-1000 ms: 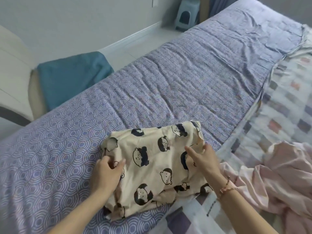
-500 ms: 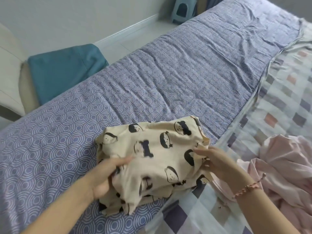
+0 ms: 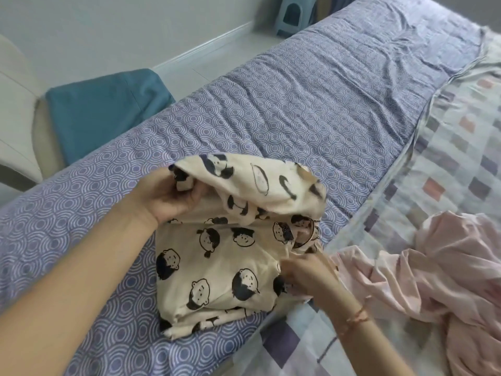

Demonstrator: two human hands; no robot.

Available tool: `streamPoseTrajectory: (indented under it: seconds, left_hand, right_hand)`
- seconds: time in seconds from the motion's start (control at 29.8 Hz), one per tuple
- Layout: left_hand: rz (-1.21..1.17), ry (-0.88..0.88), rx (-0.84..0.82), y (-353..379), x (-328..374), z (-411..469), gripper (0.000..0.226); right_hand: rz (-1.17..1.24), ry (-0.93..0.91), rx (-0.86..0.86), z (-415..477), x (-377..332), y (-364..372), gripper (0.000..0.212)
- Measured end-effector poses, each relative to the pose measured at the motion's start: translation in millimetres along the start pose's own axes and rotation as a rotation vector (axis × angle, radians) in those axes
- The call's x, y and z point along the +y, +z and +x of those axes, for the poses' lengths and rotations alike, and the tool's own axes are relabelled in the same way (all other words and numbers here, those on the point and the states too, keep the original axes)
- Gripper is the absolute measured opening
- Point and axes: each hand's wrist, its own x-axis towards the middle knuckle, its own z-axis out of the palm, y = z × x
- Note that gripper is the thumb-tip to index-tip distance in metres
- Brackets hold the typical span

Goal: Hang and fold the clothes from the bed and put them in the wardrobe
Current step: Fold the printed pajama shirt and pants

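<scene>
Left hand (image 3: 173, 196) gripping raised fold of cream printed garment (image 3: 217, 267) (cartoon faces); right hand (image 3: 306, 272) pinching its right edge. Garment lying on purple bedsheet (image 3: 298, 104), pink garment (image 3: 433, 267) beside.

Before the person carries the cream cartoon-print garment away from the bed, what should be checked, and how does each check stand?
1. Left hand grips the cream cartoon-print garment at its upper flap: ok.
2. Right hand pinches its right edge: ok.
3. Fold flat and finished: not ok; the upper flap is raised and bulging.
4. Crumpled pink garment free of the cream one: cannot tell; they meet beside the right hand.
5. Wardrobe within reach: cannot tell; it is not in view.
</scene>
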Motion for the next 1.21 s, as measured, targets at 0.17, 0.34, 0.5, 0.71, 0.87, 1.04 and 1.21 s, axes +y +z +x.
streamPoseTrajectory:
  seconds: [0.17,0.34,0.5,0.71,0.87,1.04,1.21]
  left_hand:
    - [0.048,-0.1,0.01,-9.1,-10.4,-5.6,0.018]
    - [0.078,-0.159,-0.032,-8.7,-14.2,-8.7,0.024]
    - [-0.041,0.005,0.058,-15.6,-8.8,-1.2,0.034]
    - [0.192,-0.15,-0.077,-36.4,-6.0,-25.0,0.033]
    - [0.172,-0.138,0.09,-40.6,-20.8,-20.6,0.066]
    - [0.201,-0.182,0.089,-15.6,-28.7,-24.3,0.064]
    - [0.294,-0.171,0.083,-22.1,-20.4,-31.3,0.05]
  right_hand:
    - [-0.422,-0.184,0.034,6.6,11.1,24.7,0.04]
    - [0.044,-0.156,-0.162,1.6,1.4,24.6,0.029]
    - [-0.099,-0.216,-0.169,-11.1,12.1,25.1,0.053]
    - [-0.674,-0.393,0.325,-14.8,3.6,-23.8,0.014]
    - [0.32,-0.167,-0.553,-55.9,-24.2,33.6,0.053]
    - [1.422,0.054,-0.904,-41.1,-43.9,86.0,0.102]
    - [1.5,0.129,-0.265,-17.9,-67.8,66.2,0.031]
